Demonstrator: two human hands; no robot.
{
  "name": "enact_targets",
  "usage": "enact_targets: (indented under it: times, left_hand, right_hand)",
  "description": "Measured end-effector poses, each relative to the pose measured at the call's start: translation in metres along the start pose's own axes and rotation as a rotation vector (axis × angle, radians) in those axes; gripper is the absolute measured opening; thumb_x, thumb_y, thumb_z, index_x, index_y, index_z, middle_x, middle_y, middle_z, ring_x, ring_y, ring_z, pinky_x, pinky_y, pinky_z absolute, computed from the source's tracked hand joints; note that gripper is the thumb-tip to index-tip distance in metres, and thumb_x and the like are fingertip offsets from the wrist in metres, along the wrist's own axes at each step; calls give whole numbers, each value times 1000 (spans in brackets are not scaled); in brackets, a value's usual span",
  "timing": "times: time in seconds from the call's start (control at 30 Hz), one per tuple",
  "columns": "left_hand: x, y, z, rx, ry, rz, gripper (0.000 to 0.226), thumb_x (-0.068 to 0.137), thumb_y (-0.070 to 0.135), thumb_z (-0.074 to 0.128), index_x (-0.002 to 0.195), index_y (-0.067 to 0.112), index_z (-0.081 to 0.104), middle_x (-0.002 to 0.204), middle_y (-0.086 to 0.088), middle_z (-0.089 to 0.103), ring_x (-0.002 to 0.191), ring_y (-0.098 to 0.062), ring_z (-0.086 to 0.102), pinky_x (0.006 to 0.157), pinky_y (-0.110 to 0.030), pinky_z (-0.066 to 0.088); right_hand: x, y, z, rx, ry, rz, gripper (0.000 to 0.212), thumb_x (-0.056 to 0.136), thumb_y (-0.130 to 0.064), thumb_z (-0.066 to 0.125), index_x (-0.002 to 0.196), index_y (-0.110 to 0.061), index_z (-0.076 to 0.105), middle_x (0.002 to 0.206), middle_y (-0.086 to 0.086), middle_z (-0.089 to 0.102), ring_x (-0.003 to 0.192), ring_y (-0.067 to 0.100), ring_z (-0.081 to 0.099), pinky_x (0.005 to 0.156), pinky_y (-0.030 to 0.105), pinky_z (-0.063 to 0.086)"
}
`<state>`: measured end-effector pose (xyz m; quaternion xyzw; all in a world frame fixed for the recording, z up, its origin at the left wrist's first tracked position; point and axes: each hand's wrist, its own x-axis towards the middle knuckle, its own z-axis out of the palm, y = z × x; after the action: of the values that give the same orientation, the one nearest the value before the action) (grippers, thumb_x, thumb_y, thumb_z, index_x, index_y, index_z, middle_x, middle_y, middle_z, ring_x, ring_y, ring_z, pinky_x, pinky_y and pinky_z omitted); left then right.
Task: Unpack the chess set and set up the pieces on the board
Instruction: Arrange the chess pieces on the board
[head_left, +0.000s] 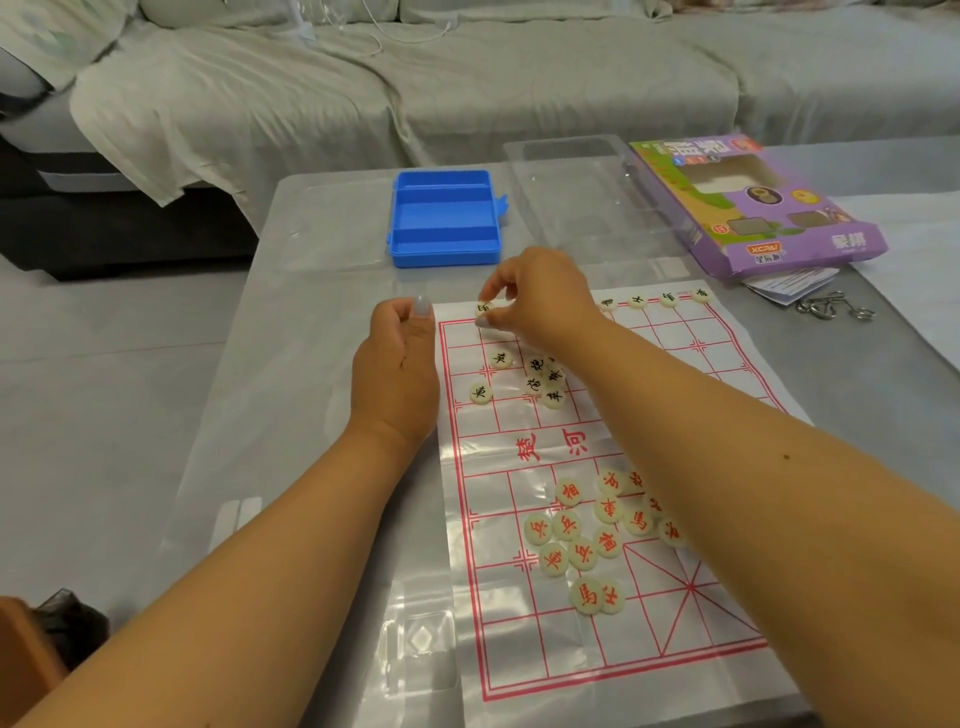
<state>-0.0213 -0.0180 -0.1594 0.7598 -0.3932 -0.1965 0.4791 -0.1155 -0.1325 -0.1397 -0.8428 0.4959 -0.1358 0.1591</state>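
A plastic sheet board (597, 665) with a red grid lies on the table. My right hand (540, 296) pinches a cream disc with a black character (484, 308) at the board's far left corner. My left hand (397, 364) rests at the board's left edge, fingers curled loosely, holding nothing that I can see. Several black-lettered discs (543, 382) lie loose on the far half, and others (652, 300) stand in a row along the far edge. Several red-lettered discs (587, 535) are heaped on the near half.
An open blue plastic case (444, 218) sits beyond the board. A clear plastic tray (582, 187) and a purple cardboard box (753, 208) lie at the far right, with folded papers and metal ring puzzles (831, 306) beside them. A grey sofa (467, 78) stands behind the table.
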Motion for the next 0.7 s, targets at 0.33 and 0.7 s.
enact_targets:
  times: [0.33,0.7]
  left_hand:
    - [1,-2,0,10,2,6,42,100,43,25,125,16,45,98,10,50,67,5,46,47,11,27]
    - [3,-4,0,26,-14,6,43,99,47,24,122,18,46,102,8,54,76,-5,52,61,-5,30]
  right_hand:
    - [17,-4,15,-67,-88,52,26,75,-48,72,96,-32,68,92,-8,57,101,17,52,87,34,48]
    - [-40,1,-22,54,-274,-208,35,72,-39,77,106,-33,70,102,-9,56,89,7,49,76,22,42]
